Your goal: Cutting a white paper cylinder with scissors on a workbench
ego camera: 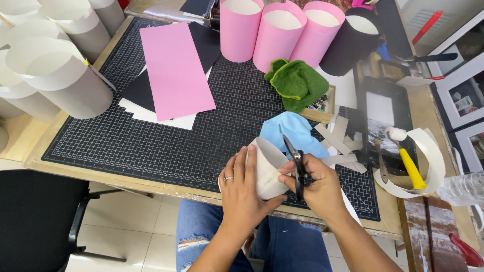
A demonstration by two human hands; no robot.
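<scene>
- A rolled tube of off-white card (268, 168) is held at the near edge of the black gridded cutting mat (201, 146), above the person's lap in torn blue jeans (201, 231).
- The left hand (245, 194) is wrapped round the near side of the tube; its fingers are curled on the card wall, and a ring is seen on one finger.
- The right hand (317, 189) is closed through the handles of black scissors (296, 163); the blades are pointed away from the person and are set at the open mouth of the tube, touching or just over its rim. Whether the blades are parted cannot be told.
- A light blue cloth (292, 132) lies on the mat just behind the tube; a green cloth (298, 83) lies farther back.
- Strips of grey card (339, 143) are scattered to the right of the blue cloth.
- A flat pink sheet (174, 70) rests on black and white sheets at the mat's middle left.
- Three pink paper cylinders (277, 32) and one black cylinder (348, 45) stand upright along the far edge.
- Several grey-white cylinders (63, 80) lie stacked at the left, partly off the mat.
- A yellow-handled tool (411, 166) lies on a curled white strip (428, 151) at the right, well apart from the hands.
- A black chair (40, 216) is seen at lower left.
</scene>
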